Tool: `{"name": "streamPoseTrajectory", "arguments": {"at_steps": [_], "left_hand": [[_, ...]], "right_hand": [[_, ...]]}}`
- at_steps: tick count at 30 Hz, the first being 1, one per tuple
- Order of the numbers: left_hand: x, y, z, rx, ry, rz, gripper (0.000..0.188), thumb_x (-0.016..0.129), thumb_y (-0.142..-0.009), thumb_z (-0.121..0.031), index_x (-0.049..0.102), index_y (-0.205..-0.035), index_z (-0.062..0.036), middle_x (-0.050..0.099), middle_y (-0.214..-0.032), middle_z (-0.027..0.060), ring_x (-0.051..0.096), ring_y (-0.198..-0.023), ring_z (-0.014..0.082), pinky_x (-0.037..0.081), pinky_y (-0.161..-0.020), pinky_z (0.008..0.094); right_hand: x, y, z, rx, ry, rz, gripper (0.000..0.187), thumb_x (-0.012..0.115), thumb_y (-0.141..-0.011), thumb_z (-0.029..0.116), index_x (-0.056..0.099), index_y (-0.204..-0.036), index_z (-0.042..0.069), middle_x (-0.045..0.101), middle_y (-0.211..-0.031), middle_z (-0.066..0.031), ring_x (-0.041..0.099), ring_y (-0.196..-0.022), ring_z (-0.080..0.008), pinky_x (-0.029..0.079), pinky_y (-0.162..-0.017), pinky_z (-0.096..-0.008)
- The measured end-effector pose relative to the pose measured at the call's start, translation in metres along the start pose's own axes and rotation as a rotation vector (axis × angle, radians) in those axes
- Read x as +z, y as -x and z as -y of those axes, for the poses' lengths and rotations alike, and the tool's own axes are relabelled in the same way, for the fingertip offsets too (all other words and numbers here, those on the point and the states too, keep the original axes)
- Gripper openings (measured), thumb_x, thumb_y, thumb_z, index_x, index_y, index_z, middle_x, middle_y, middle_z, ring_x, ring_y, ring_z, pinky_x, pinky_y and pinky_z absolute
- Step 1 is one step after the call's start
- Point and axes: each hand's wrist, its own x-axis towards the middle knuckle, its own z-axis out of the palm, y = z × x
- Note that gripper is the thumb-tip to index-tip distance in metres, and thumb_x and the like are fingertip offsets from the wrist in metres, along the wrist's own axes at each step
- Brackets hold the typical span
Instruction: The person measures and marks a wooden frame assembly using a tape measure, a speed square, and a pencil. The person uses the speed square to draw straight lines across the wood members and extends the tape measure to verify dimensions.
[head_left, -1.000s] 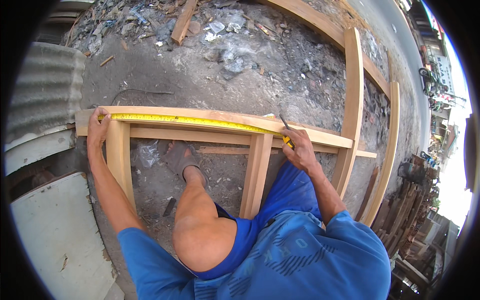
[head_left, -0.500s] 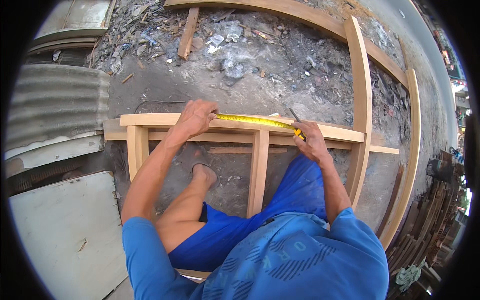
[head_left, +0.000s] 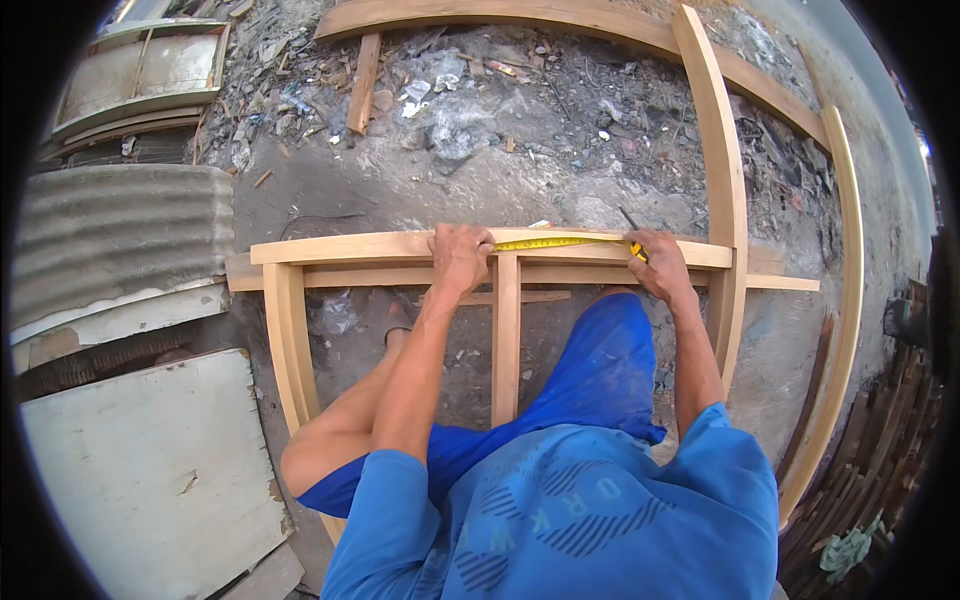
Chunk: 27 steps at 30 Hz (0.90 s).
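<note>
A yellow tape measure is stretched along the upper rail of a wooden frame. My left hand grips the tape's left end against the rail, just left of where the middle post joins it. My right hand is closed round the yellow and black tape case, mostly hidden by the fingers. A thin dark pencil-like stick pokes up from the same hand. Short of the tall upright beam, the right hand sits over the rail.
Another long beam and a short wood piece lie beyond, on rubble-strewn ground. Corrugated sheets and a pale board are at left. A curved-looking plank and stacked timber are at right.
My left hand has moved right along the rail, and my right hand slightly right. The stretch of tape between them is shorter. My left leg has shifted, with its knee now bent outward.
</note>
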Motion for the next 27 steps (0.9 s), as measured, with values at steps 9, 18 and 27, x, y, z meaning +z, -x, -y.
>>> {"name": "streamPoseTrajectory", "arguments": {"at_steps": [9,18,27], "left_hand": [[0.006,-0.009,-0.009,-0.031,0.060,-0.302,0.033,0.083,-0.081,-0.018,0.073,-0.112,-0.0195,0.052,-0.141,0.0181,0.044,-0.134,0.0388,0.034,-0.109,0.0574],[0.046,0.068,-0.126,-0.122,0.864,0.424,0.083,0.053,-0.103,-0.060,0.031,-0.155,0.0009,0.050,-0.142,0.0247,0.055,-0.127,0.0323,0.050,-0.100,0.0397],[0.066,0.089,-0.140,0.013,0.580,0.331,0.075,0.053,-0.104,-0.044,0.032,-0.152,0.0094,0.053,-0.140,0.0394,0.053,-0.131,0.0506,0.045,-0.107,0.0507]], "right_hand": [[0.007,0.030,0.013,0.018,-0.204,0.251,0.051,0.065,-0.076,0.022,0.071,-0.122,0.000,0.071,-0.115,-0.0256,0.065,-0.109,-0.0443,0.051,-0.099,-0.0472],[0.100,0.064,0.076,0.736,-1.574,-0.210,0.023,0.066,-0.095,0.013,0.067,-0.113,-0.001,0.069,-0.091,-0.0066,0.064,-0.077,-0.0121,0.054,-0.067,-0.0287],[0.096,0.072,0.079,0.769,-1.598,-0.186,0.005,0.069,-0.094,0.008,0.066,-0.098,0.005,0.066,-0.086,-0.0022,0.062,-0.072,-0.0111,0.052,-0.065,-0.0252]]}}
